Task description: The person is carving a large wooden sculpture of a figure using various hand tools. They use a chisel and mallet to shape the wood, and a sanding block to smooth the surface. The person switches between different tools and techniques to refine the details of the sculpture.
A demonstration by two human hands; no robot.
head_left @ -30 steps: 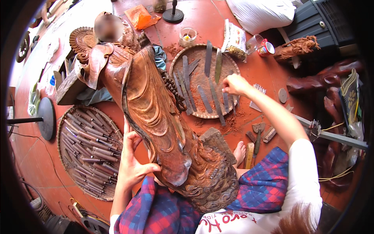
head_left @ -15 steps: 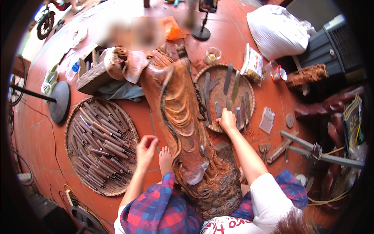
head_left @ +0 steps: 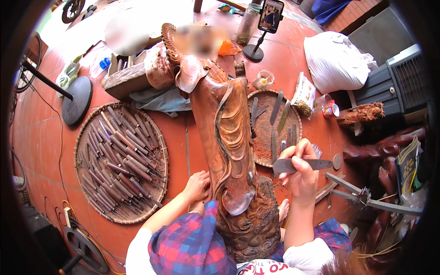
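Note:
Before me a large carved wooden statue [head_left: 205, 128] leans away from my lap, with draped folds and a rough, knobbly base. My right hand [head_left: 303, 176] is raised to the right of it, fingers closed around a flat file [head_left: 323, 165], a dark steel strip held crosswise. Beside the statue's lower left edge rests my left hand [head_left: 198, 185]. Its fingers are loosely bent over my foot, and no tool shows in them. Behind my right hand, a round woven tray [head_left: 291, 120] carries several flat dark files and reddish wood shavings.
At left lies a round basket [head_left: 81, 181] with many wooden-handled carving chisels. A black stand base [head_left: 77, 101] sits behind it. A phone on a stand [head_left: 270, 16], a white sack [head_left: 337, 62], a plastic cup [head_left: 264, 79] and a metal bar frame [head_left: 362, 195] stand around. Faces at the top are blurred.
My right hand has lifted a flat file from the tray and brought it nearer. My left hand has moved right, down to my foot beside the statue. The view has shifted somewhat.

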